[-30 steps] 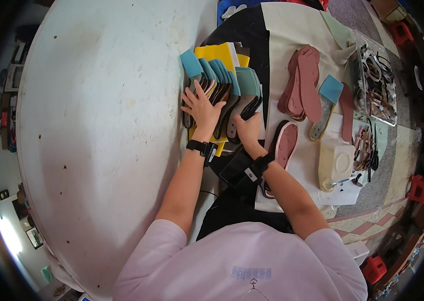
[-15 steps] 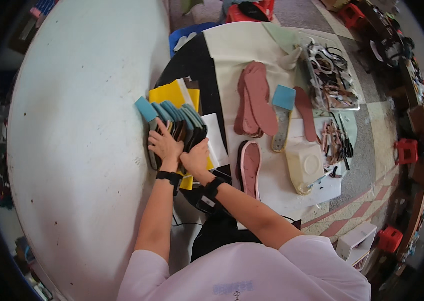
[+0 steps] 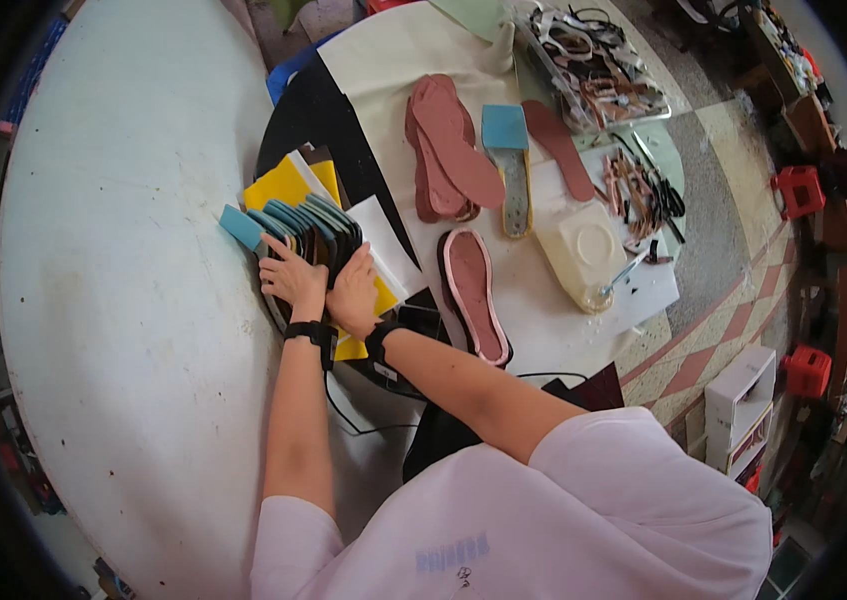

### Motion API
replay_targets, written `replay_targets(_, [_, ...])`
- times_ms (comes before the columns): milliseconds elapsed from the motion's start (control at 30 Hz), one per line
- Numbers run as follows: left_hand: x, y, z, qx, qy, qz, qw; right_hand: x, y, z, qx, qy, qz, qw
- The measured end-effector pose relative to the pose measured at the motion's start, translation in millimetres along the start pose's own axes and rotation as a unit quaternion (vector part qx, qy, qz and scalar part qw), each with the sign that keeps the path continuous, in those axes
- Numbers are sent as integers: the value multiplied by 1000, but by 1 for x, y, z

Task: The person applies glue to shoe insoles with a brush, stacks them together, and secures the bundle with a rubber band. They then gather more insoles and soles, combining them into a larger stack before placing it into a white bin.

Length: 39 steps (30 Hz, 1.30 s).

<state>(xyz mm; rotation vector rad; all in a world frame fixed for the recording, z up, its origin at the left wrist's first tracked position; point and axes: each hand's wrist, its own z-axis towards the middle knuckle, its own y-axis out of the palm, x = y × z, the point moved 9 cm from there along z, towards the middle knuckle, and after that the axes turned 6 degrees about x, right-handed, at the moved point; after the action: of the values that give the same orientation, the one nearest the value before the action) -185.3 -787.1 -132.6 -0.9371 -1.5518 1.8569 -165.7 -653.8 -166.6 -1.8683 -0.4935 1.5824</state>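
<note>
Since the earlier frame both hands slide closer together on the fanned row of teal foam insole pieces (image 3: 293, 225). Left hand (image 3: 293, 280) lies flat, fingers spread, on the fan; right hand (image 3: 353, 290) presses beside it. Pink-rimmed sole (image 3: 473, 295) lies right of the right hand on the white tabletop (image 3: 123, 250).

A shoemaking workshop, seen from above. A large round white work table (image 3: 123, 300) fills the left of the view. Just right of it, pale sheets on the floor carry loose reddish-brown insoles (image 3: 448, 150), a pink-edged shoe sole (image 3: 473, 295) and a grey insole with a blue heel pad (image 3: 510, 160). Farther right of the table sit a tray of strap pieces (image 3: 593, 65), a pale plastic glue jug (image 3: 583, 250) and red stools (image 3: 805, 190) on a checkered tile floor (image 3: 723, 290).
</note>
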Motion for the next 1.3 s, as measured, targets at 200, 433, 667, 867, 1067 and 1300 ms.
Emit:
replay_targets(200, [-2,-1,-1,9,15,-11,1000,14,-6,2,-65,34,66,995])
replay_targets(433, [3,3,-9,12,19,-31,999,17,-10,4,-30,65,53,996])
replay_targets(667, [6,6,-6,9,11,68,998,17,-39,23,-77,69,127,987])
replay_targets(867, [4,11,-4,-4,13,68,998,33,-78,20,-120,22,188,975])
replay_targets(1067, [8,-2,-7,-51,10,-9,999,65,-105,11,-127,51,173,975])
replay_targets(1300, [11,-10,-7,-60,43,-195,978,69,-133,-5,-161,80,200,963])
